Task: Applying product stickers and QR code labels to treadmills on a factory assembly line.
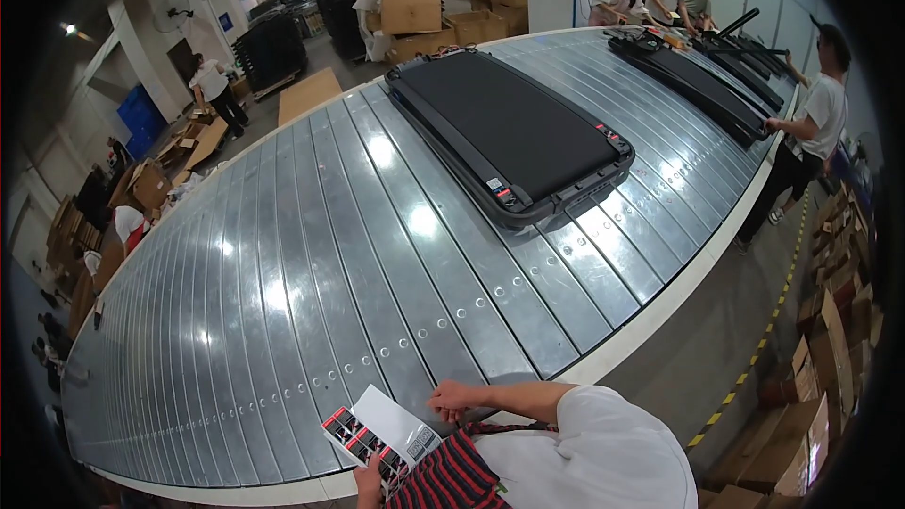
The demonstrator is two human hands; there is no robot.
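Note:
My left hand (369,483) grips the lower edge of a sheet of stickers (355,435), printed in red, black and white. Beside the stickers, a white backing sheet (386,415) stands up at an angle. Just to the right of the papers, my right hand (451,400) is held over the conveyor with its fingers curled together. Whatever those fingers hold, if anything, is too small to make out. Farther off, a black treadmill deck (518,123) lies flat on the metal-slat conveyor (311,292). Small red and white stickers show at its near corners.
More black treadmill frames (693,80) lie at the far right, where a person (820,108) in a white shirt touches one. Several people stand at the far end. Cardboard boxes (782,443) are stacked along the right, past a yellow-black floor line (759,349).

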